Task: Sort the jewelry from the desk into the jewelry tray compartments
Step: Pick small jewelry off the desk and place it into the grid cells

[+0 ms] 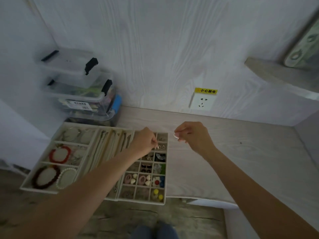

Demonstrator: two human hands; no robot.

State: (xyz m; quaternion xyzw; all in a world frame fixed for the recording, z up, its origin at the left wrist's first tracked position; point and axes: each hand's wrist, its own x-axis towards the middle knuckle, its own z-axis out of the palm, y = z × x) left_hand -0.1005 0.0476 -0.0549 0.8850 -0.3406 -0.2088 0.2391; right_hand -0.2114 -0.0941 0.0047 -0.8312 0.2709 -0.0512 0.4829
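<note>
A beige jewelry tray lies on the pale wooden desk. Its left part holds a red bracelet, a dark bead bracelet and a pearl bracelet; long middle slots hold chains. The right grid holds small earrings and charms. My left hand hovers over the upper grid cells, pinching a small silver piece. My right hand is just right of the tray, above the desk, pinching a small silver ring.
Two stacked clear plastic boxes with black latches stand behind the tray at the back left. A wall socket with a yellow label sits on the back wall. A shelf juts out at the upper right. The desk front edge runs below the tray.
</note>
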